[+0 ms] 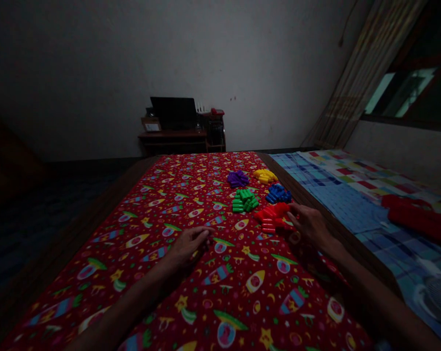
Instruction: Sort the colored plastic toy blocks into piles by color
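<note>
My right hand (311,224) is at the right edge of a pile of red plastic pieces (271,217), thumb and fingers closed on a red piece there. The pieces look like short tubes or caps; their exact kind is too small to tell. My left hand (191,242) rests on the patterned red cloth (220,275), holding nothing, its fingers loosely stretched toward the right. Beyond the red pile lie a green pile (245,200) and a blue pile (278,194). Farther back are a purple pile (238,179) and a yellow pile (265,176).
The cloth covers a long table with a dark brown border (301,183). To the right is a bed with a blue checked cover (337,200), a red garment (421,219) and a round fan-like object (440,295). A monitor (174,113) stands on a desk (172,134) by the wall.
</note>
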The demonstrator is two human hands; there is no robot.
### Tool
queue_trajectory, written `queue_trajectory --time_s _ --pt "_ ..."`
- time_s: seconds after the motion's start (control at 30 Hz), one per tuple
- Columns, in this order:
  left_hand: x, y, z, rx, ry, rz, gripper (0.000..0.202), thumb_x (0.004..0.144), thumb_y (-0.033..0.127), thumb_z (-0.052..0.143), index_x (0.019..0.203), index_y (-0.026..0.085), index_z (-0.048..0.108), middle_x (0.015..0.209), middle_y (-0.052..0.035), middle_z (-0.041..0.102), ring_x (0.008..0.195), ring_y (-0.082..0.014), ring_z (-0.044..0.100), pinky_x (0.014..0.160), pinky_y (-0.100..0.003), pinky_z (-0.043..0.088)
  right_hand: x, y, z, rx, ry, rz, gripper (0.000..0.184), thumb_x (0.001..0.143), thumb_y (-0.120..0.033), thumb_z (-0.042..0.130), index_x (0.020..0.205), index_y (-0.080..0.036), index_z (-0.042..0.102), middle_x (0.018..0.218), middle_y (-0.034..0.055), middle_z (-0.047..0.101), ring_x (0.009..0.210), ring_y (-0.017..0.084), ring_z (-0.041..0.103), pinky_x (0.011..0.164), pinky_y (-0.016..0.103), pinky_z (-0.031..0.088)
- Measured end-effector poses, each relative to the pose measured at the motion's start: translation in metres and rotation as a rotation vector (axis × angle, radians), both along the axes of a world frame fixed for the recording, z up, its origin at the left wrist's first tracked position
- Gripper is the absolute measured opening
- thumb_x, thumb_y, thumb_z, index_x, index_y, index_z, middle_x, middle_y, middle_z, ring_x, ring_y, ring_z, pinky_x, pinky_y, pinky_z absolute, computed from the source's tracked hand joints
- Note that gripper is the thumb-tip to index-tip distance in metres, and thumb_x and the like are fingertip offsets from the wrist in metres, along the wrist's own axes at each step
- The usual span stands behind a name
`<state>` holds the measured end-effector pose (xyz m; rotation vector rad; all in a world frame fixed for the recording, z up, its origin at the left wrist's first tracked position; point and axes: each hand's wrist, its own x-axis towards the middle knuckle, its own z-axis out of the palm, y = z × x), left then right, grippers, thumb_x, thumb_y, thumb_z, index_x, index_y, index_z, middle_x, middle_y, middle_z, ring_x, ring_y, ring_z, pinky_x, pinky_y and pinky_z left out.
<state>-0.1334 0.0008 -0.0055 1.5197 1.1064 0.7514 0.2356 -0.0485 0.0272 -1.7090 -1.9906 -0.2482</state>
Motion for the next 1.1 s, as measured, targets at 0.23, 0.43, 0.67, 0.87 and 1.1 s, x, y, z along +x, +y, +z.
queue_trajectory --time_s 0.23,0.43,0.67,0.87,1.1 --pt "-0.001 0.002 0.002 -0.017 -0.041 0.064 0.047 0.068 0.055 0.065 0.091 0.014 0.068 0.082 -0.0088 0.070 0.065 -0.0156 0.061 0.057 -0.027 0.049 0.007 -0.008 -0.025 -0.164 -0.264 -0.197 0.026 0.090 -0.036 0.052 0.078 -0.017 0.065 0.067 0.0083 0.067 0.054 0.016 0.056 0.051 0.027 0.021" --pt "-0.005 0.003 0.001 -0.010 -0.041 0.039 0.044 0.070 0.053 0.066 0.092 0.015 0.069 0.081 -0.0083 0.071 0.065 -0.0160 0.062 0.059 -0.028 0.051 0.000 -0.018 -0.023 -0.132 -0.280 -0.132 0.031 0.091 -0.038 0.051 0.074 -0.018 0.068 0.071 0.0086 0.070 0.059 0.016 0.060 0.053 0.026 0.022" --pt "-0.035 0.031 0.005 0.144 0.108 0.163 0.046 0.070 0.053 0.060 0.094 0.015 0.070 0.076 -0.0064 0.071 0.067 -0.0191 0.065 0.060 -0.028 0.051 0.030 0.008 0.002 0.073 -0.102 -0.301 0.041 0.091 -0.044 0.044 0.070 -0.019 0.069 0.066 0.0093 0.071 0.055 0.018 0.060 0.053 0.028 0.024" --pt "-0.104 0.055 0.009 0.345 0.378 0.589 0.031 0.074 0.030 0.051 0.094 0.016 0.070 0.081 -0.0046 0.072 0.081 -0.0205 0.069 0.067 -0.025 0.053 0.054 0.092 -0.009 0.301 0.613 -0.423 0.039 0.085 -0.043 0.041 0.063 -0.018 0.062 0.062 0.0087 0.069 0.056 0.018 0.061 0.055 0.026 0.039" --pt "-0.136 0.059 0.007 0.147 0.193 0.883 0.030 0.076 0.022 0.050 0.101 0.016 0.066 0.085 -0.0037 0.071 0.076 -0.0171 0.068 0.051 -0.018 0.048 0.067 0.121 -0.063 0.418 1.160 -0.477 0.028 0.078 -0.041 0.044 0.066 -0.019 0.056 0.059 0.0051 0.066 0.051 0.016 0.060 0.053 0.027 0.047"
